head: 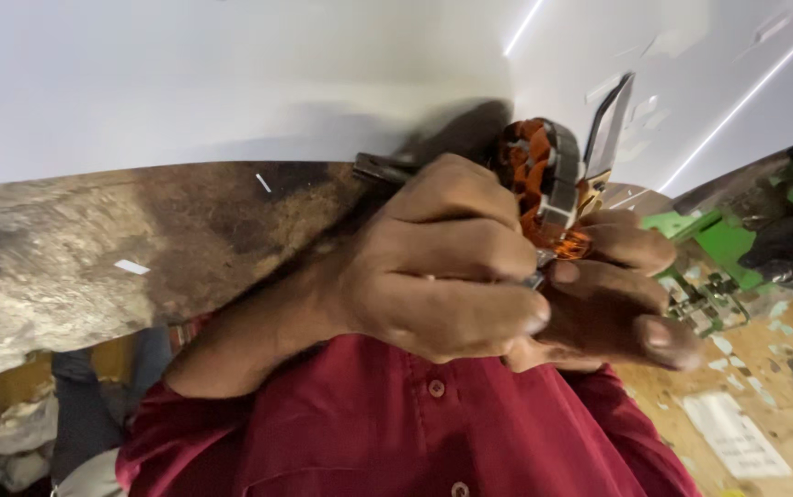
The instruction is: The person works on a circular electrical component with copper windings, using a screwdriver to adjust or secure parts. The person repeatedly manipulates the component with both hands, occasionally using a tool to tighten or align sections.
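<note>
- The left hand (pixel 442 267) is clenched around the handles of a pair of pliers (pixel 387 170), whose dark tip shows just past the knuckles, above the hand.
- The right hand (pixel 613 294) grasps a small motor stator (pixel 544 175) from below, fingers wrapped under it; the stator, a grey laminated core wound with orange copper wire, sits between both hands, held up close to the camera.
- A flat metal blade or strip (pixel 610 129) rises just beside the stator; what holds it cannot be told.
- To work well here, I judge the stator should be braced firmly while the tool pulls gently, since thin winding wire nicks and snaps easily.
- Around: the person's red buttoned shirt (pixel 396 433), a stained grey worktop (pixel 93 258), a green machine (pixel 728 248) near the right hand, and a littered wooden surface (pixel 764 405).
- The hands overlap, hiding the tool's contact point.
</note>
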